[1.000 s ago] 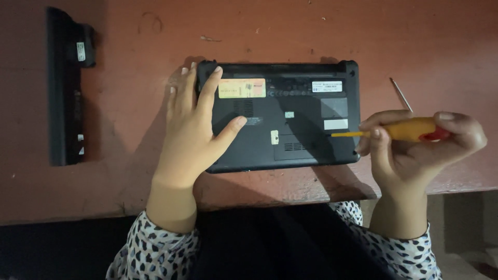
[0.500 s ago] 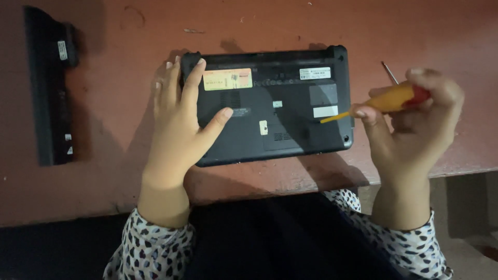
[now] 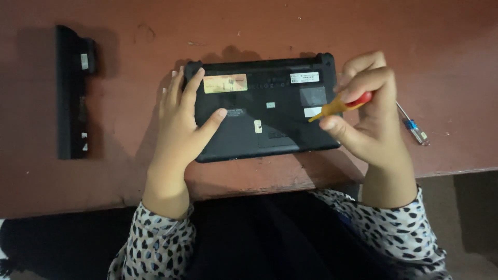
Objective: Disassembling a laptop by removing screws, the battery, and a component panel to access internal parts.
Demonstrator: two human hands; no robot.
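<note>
The black laptop (image 3: 262,116) lies upside down on the red-brown surface (image 3: 249,31), and a few stickers sit on its bottom. Near the top left there is a long orange and yellow label (image 3: 225,83), just beside the fingers (image 3: 193,85) of the left hand (image 3: 179,124). Near the top right there is a small white label (image 3: 304,77) with dark marks. Below it sits a grey square sticker (image 3: 313,95), and under that a little white label (image 3: 312,111). In the middle there is a tiny pale sticker (image 3: 270,105) and a small yellowish tag (image 3: 258,126). The long black battery (image 3: 72,91) far to the left has a small white sticker (image 3: 84,61) near its top.
</note>
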